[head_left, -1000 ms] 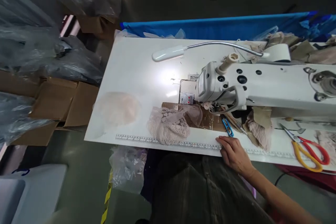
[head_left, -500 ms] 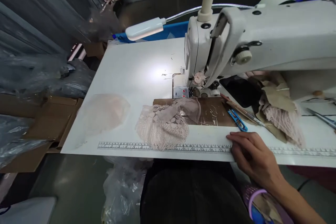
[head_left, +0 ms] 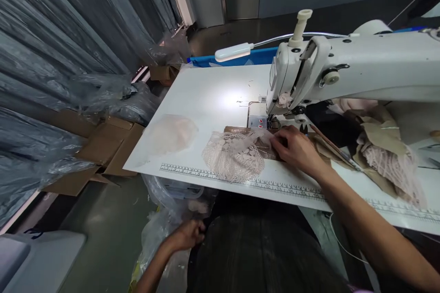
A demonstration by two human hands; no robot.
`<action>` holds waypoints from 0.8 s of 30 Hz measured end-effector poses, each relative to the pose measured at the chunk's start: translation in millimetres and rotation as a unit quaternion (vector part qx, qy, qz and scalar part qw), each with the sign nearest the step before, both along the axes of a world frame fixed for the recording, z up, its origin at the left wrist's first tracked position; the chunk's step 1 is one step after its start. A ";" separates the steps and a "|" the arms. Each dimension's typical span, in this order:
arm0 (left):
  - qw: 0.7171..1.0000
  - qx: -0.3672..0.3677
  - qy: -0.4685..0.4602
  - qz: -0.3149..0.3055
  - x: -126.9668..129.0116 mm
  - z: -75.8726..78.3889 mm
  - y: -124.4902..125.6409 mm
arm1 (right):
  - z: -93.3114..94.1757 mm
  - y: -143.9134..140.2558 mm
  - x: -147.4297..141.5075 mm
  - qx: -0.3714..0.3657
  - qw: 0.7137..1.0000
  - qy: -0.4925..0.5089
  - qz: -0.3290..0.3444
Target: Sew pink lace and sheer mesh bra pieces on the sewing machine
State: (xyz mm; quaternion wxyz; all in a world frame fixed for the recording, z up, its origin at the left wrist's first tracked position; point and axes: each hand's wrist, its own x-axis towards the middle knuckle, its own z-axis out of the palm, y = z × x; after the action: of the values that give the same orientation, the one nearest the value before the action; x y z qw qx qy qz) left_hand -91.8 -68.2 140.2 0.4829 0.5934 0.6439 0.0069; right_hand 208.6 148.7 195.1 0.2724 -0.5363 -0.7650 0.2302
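My right hand (head_left: pixel 297 149) is at the right end of a pale pink lace piece (head_left: pixel 237 158), thumb and fingers closed on its sheer edge. The lace lies partly over a brown strip (head_left: pixel 233 129) in front of the sewing machine (head_left: pixel 292 78). Small dark pointed tips (head_left: pixel 303 128) show just above this hand; whether it holds them I cannot tell. My left hand (head_left: pixel 188 234) is low beside my lap, below the table edge, its fingers curled. What is in them, if anything, is hidden.
A sheer pale piece (head_left: pixel 172 132) lies on the white table (head_left: pixel 206 87) at left. Fabric scraps (head_left: pixel 388 155) are heaped under the machine arm. A printed ruler (head_left: pixel 275 187) runs along the front edge. Cardboard boxes (head_left: pixel 106 142) and clear plastic stand at left.
My right hand has moved left and forward from the table's front edge onto the lace. My left hand has come into view. The blue thread snips no longer show clearly. The view has shifted.
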 end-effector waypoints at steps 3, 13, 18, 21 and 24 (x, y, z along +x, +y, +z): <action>0.989 0.104 -0.107 -0.003 2.9 44.5 30.1 | 8.1 -4.6 3.9 -0.173 0.964 0.201 0.024; 0.844 0.490 -0.129 -0.177 95.9 115.6 190.4 | 17.4 -12.3 -0.3 -0.309 0.835 0.452 0.050; 0.909 0.297 -0.206 -0.208 79.0 103.5 230.1 | 13.4 -10.9 9.5 -0.303 0.849 0.432 -0.016; 0.930 0.249 -0.221 -0.157 56.3 106.9 243.7 | 12.6 -9.7 20.6 -0.294 0.871 0.389 -0.059; 0.938 0.239 -0.208 -0.139 38.7 108.6 249.7 | 16.3 -11.0 29.4 -0.283 0.909 0.304 -0.035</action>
State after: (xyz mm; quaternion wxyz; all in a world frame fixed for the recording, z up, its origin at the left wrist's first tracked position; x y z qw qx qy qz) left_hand -53.1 181.5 248.8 0.4457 0.7606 0.4195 0.2166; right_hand 238.0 137.7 211.4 0.3365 -0.5213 -0.5285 0.5795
